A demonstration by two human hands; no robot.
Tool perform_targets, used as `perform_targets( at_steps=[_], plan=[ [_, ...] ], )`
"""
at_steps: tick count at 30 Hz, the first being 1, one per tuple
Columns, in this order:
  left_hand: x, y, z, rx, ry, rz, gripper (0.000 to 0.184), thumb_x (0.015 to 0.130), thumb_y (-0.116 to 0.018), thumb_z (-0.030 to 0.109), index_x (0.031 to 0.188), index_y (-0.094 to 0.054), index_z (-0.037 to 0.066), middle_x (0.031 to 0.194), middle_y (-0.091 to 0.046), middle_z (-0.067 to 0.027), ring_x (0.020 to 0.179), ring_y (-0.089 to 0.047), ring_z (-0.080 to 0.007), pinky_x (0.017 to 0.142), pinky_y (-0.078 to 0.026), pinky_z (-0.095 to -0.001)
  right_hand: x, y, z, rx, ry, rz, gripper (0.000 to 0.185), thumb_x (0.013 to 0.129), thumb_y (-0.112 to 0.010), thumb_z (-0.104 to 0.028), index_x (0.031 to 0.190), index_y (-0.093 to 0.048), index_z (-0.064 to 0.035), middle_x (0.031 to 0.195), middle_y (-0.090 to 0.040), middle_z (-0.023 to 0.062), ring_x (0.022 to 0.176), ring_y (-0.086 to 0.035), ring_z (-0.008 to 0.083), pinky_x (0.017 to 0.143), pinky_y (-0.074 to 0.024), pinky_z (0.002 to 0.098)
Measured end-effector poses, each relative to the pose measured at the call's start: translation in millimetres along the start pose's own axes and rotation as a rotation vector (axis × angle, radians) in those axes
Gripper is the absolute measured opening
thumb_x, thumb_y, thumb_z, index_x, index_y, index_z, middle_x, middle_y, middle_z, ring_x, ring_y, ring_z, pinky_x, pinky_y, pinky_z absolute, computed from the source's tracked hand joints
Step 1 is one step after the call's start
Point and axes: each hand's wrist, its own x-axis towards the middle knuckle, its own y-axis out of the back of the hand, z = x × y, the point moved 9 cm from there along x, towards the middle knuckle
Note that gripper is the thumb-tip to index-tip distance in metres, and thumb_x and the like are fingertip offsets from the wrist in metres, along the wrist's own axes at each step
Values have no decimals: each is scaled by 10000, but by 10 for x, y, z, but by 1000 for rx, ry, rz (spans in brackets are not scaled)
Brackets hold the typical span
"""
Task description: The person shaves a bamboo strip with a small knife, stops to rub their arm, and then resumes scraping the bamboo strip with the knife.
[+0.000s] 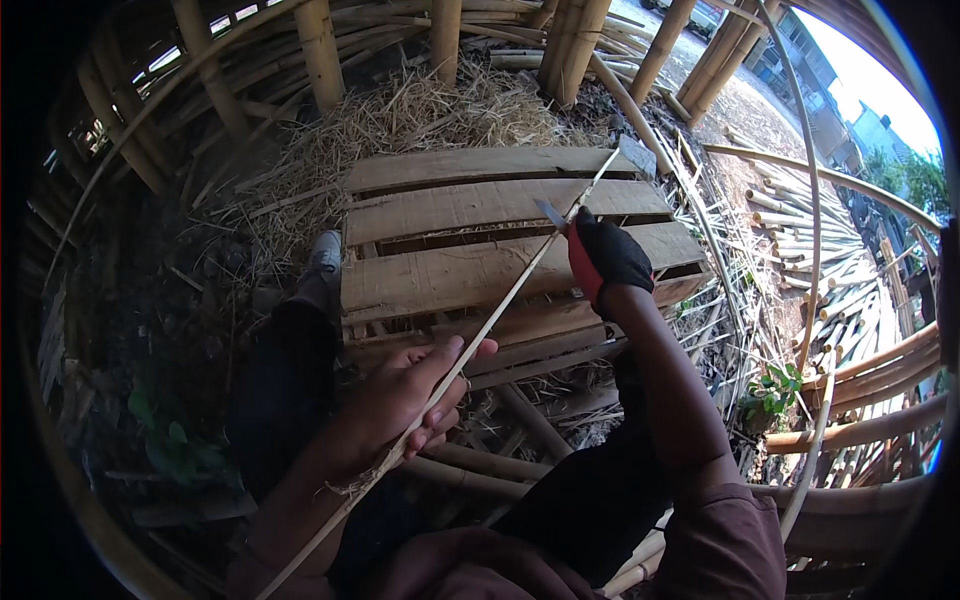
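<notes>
in the head view, the bare left hand (415,390) is loosely curled around a long pale split-bamboo strip (505,302) slanting above a slatted wooden pallet (440,275). the right hand (608,255), in a black-and-red glove, is closed around a knife with a short grey blade (549,214), the blade at the strip's upper part.

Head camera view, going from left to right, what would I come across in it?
Dim leafy plant, shoe, bare left hand, knife blade, gloved right hand, sunlit leafy plant, distant green trees.
</notes>
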Motion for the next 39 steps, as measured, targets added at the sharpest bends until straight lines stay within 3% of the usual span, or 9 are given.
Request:
perform_targets(
  at_steps=[2,4,16,19,24,30,32,33,39],
  plan=[
    [47,0,33,-52,-14,-2,469,1078,-287,355,1335,-459,2,497,-353,47,313,-353,-23,284,-337,-177,16,31,-16,-14,38,44,557,1020,-238,-401,1048,-645,-21,948,-688,244,959,-651,424,840,-494,508],
    [68,22,21,-77,-18,-17,466,1078,-288,350,1338,-458,2,498,-360,42,314,-363,-29,286,-338,-179,-97,-35,-1,110,-181,25,557,1016,-285,-429,953,-668,-29,986,-668,260,977,-630,436,825,-487,516],
    [66,9,16,-44,-29,-13,469,1081,-268,338,1344,-446,-7,493,-357,42,311,-365,-36,294,-339,-182,141,65,-3,-63,9,39,486,1023,-274,-344,1018,-641,-26,919,-697,227,873,-677,413,795,-518,524],
    [77,26,8,-33,-5,-7,472,1081,-267,343,1349,-443,-4,491,-353,43,313,-366,-35,297,-335,-183,-313,-6,-399,-13,45,-81,503,1020,-273,-437,1165,-602,-86,923,-685,236,913,-658,428,825,-496,525],
    [80,26,14,-22,-25,-10,461,1079,-280,334,1356,-444,5,492,-351,43,313,-365,-37,299,-331,-185,31,138,-85,-98,42,114,508,1030,-269,-405,1068,-645,-66,824,-686,218,830,-665,432,746,-515,514],
    [113,60,-21,-123,7,-18,469,1075,-296,336,1373,-436,1,496,-360,41,311,-368,-41,293,-338,-182,-594,59,-650,-55,163,-24,548,1029,-268,-425,996,-688,-75,769,-678,214,774,-672,418,718,-520,514],
    [106,27,-11,-69,0,-3,474,1075,-299,339,1374,-437,-2,495,-360,40,312,-371,-41,292,-342,-182,-264,151,-357,-27,44,48,480,1030,-301,-386,1058,-663,-72,751,-682,193,745,-682,397,659,-522,516],
    [102,20,6,-24,-19,11,479,1074,-301,342,1375,-438,-4,494,-360,40,312,-375,-42,290,-345,-182,-145,246,-344,-180,114,138,339,1000,-393,-250,1239,-544,-62,774,-701,176,746,-708,339,615,-530,495],
    [0,9,38,93,-20,19,481,1073,-312,349,1372,-446,-4,488,-368,34,315,-383,-46,292,-357,-188,-254,168,-245,-194,91,110,347,997,-371,-251,1107,-616,-31,804,-701,198,765,-698,369,644,-530,506]
  ],
)
